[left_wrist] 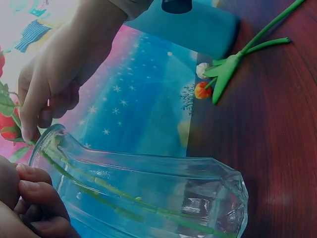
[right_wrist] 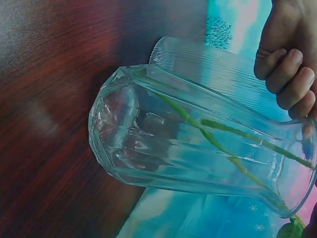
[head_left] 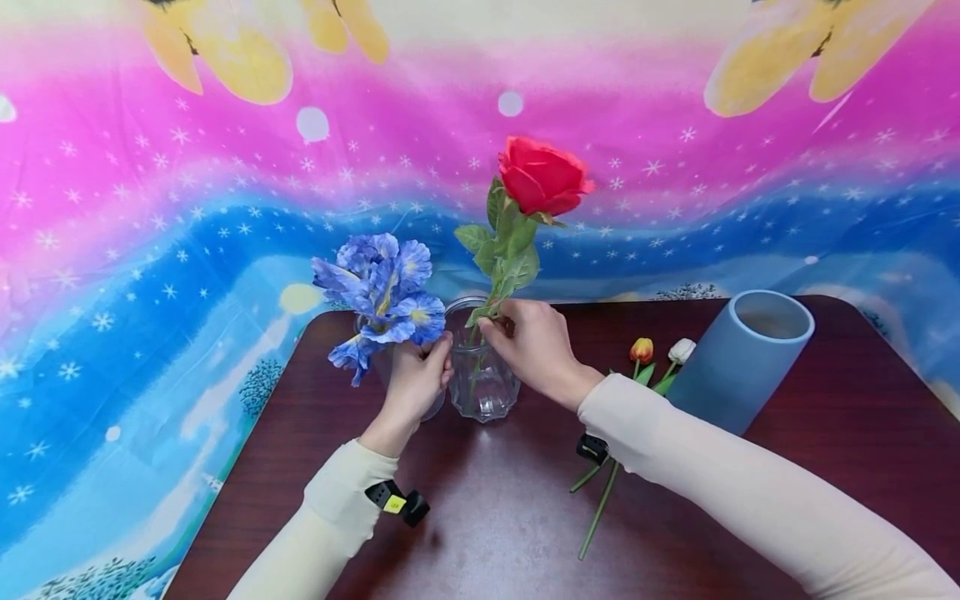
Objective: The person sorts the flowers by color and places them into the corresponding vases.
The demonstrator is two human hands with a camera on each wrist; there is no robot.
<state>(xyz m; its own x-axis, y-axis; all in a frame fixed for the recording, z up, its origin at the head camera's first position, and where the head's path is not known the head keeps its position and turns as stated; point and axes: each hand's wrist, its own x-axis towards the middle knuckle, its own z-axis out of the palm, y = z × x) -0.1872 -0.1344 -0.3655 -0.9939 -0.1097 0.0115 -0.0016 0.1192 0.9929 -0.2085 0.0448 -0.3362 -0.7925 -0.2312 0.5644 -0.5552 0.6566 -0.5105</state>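
In the head view, a red rose stands above a clear faceted glass vase. My right hand pinches its leafy stem just over the vase's mouth, thumb and fingertips right at the rim. Green stems show through the glass in the right wrist view, the longer one slanting down to the base. Left of the rim, my left hand has its fingers curled below a blue iris, whose petals lie against the hand. The iris stem is hidden in that grip.
A ribbed clear vase stands just left of the faceted one. To the right is a tall blue cylindrical vase. An orange tulip and a white tulip lie on the dark wooden table, partly behind my right sleeve.
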